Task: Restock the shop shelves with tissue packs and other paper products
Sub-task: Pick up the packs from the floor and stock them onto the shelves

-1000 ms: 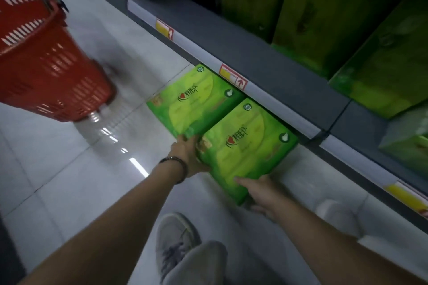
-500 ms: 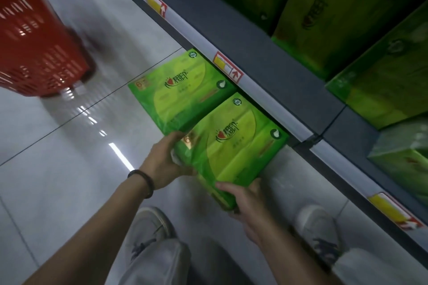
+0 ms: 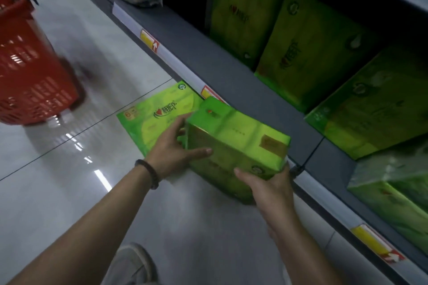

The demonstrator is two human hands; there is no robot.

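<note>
Lifted off the floor and tipped on edge since a moment ago: tissue pack (image 3: 234, 143), gripped by left hand (image 3: 173, 152) and right hand (image 3: 266, 185), just before the shelf (image 3: 208, 62). Seemingly slick wrap; risk of slipping or snagging the shelf edge.

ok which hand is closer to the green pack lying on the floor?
Left. The left hand grips the held pack at its left end, overlapping the floor pack in view. The right hand holds the held pack's near right corner, farther from the floor pack.
</note>
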